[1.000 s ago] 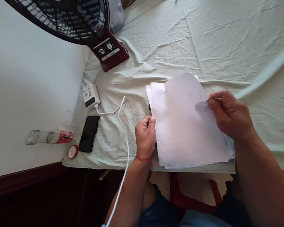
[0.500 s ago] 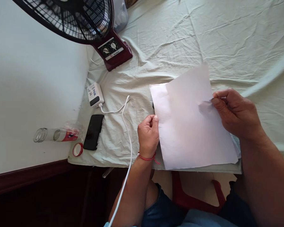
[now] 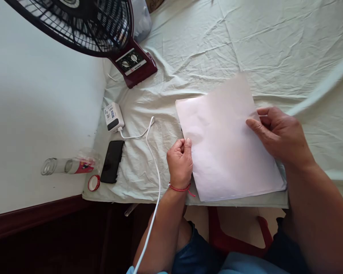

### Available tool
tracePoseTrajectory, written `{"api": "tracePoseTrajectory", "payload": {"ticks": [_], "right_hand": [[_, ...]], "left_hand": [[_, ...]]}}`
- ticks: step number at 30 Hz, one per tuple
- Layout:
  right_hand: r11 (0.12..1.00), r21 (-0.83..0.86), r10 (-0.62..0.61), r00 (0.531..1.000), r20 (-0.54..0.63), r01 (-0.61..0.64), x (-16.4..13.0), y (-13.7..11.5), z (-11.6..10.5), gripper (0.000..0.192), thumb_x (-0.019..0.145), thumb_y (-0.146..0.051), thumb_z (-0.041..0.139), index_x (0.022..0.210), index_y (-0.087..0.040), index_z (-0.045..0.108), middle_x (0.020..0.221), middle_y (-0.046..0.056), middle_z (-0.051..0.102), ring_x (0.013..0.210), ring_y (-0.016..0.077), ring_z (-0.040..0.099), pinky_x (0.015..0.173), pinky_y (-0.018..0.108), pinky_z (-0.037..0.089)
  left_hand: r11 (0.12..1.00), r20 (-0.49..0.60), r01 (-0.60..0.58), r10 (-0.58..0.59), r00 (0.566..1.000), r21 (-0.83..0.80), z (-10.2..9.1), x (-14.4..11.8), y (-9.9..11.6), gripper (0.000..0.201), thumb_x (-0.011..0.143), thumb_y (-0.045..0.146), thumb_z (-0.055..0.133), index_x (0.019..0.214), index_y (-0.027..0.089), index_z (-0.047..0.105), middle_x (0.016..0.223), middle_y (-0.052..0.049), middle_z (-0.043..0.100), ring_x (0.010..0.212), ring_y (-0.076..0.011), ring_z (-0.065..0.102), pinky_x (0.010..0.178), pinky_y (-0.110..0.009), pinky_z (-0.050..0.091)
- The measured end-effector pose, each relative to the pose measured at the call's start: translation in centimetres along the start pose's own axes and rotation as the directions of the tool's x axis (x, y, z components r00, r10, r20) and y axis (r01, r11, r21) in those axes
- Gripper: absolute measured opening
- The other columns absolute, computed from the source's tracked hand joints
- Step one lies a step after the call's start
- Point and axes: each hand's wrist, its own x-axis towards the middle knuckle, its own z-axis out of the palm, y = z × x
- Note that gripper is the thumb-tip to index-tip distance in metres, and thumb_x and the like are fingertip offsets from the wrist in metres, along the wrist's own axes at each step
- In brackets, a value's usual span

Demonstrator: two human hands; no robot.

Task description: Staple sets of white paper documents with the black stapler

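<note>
Two hands work on one white sheet of paper (image 3: 225,140), which lies at the near edge of the table, on top of a thin pile whose number of sheets I cannot tell. The left hand (image 3: 179,161), with one red thread on its wrist, is curled and pinches the left edge of the sheet between thumb and fingers. The right hand (image 3: 278,137) grips the right edge, thumb on top and the other fingers under the paper. The sheet is between the two hands, slightly lifted at the far corner.

To the left there are one black phone (image 3: 112,161), one white charger (image 3: 113,117) with one white cable (image 3: 151,160), one red cap (image 3: 93,183) and one clear bottle (image 3: 67,166) lying on its side.

The table carries a wrinkled pale green cloth (image 3: 274,45). Farther left stands one dark red fan (image 3: 103,30), beside a white wall (image 3: 31,114).
</note>
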Motion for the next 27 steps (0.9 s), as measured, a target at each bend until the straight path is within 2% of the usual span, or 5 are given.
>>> {"api": "tracePoseTrajectory", "payload": {"ticks": [4, 7, 12, 21, 27], "right_hand": [[0.982, -0.187, 0.025, 0.997, -0.073, -0.039, 0.3, 0.5, 0.0, 0.012, 0.088, -0.035, 0.073, 0.090, -0.024, 0.072, 0.078, 0.001, 0.070, 0.070, 0.0178, 0.059, 0.074, 0.035, 0.046], [0.972, -0.233, 0.006, 0.994, -0.109, -0.031, 0.5, 1.5, 0.1, 0.018, 0.086, -0.032, 0.074, 0.103, -0.025, 0.072, 0.087, 0.004, 0.074, 0.076, 0.0222, 0.066, 0.079, 0.039, 0.052], [0.942, -0.331, -0.123, 0.979, -0.163, 0.064, 0.6, 2.7, 0.3, 0.028, 0.091, -0.034, 0.073, 0.117, -0.026, 0.070, 0.098, 0.009, 0.076, 0.090, 0.0282, 0.068, 0.091, 0.048, 0.057], [0.960, -0.276, -0.059, 0.997, -0.056, 0.041, 0.4, 2.7, 0.6, 0.037, 0.095, -0.037, 0.070, 0.129, -0.023, 0.069, 0.114, 0.011, 0.077, 0.086, 0.0253, 0.070, 0.088, 0.047, 0.058], [0.924, -0.371, -0.115, 0.993, -0.042, 0.091, 0.5, 3.1, 0.7, 0.031, 0.088, -0.030, 0.075, 0.119, -0.026, 0.074, 0.108, 0.010, 0.072, 0.089, 0.0270, 0.067, 0.090, 0.047, 0.057]], "left_hand": [[1.000, -0.006, 0.007, -0.007, 1.000, -0.003, 0.0, 0.2, 0.0, 0.034, 0.100, 0.043, 0.066, 0.075, 0.020, 0.062, 0.067, 0.004, 0.046, 0.064, -0.0122, 0.038, 0.064, -0.026, 0.036], [1.000, -0.006, 0.009, -0.009, 1.000, -0.015, 0.1, 0.1, 0.1, 0.034, 0.099, 0.045, 0.067, 0.076, 0.020, 0.064, 0.068, 0.004, 0.048, 0.065, -0.0125, 0.040, 0.064, -0.026, 0.037], [0.999, -0.042, 0.016, -0.017, 0.999, -0.032, 0.3, 0.0, 0.2, 0.035, 0.096, 0.047, 0.071, 0.076, 0.020, 0.064, 0.067, 0.005, 0.046, 0.064, -0.0123, 0.039, 0.063, -0.026, 0.036], [0.963, 0.006, 0.111, -0.113, 0.994, -0.244, 0.9, -0.1, 0.3, 0.040, 0.089, 0.054, 0.080, 0.081, 0.020, 0.060, 0.076, 0.003, 0.060, 0.072, -0.0122, 0.054, 0.069, -0.024, 0.046], [0.885, 0.180, 0.240, -0.181, 0.967, -0.399, 1.2, -0.2, 1.1, 0.058, 0.077, 0.061, 0.092, 0.108, 0.017, 0.072, 0.104, -0.009, 0.083, 0.095, -0.0229, 0.077, 0.088, -0.034, 0.061]]}}
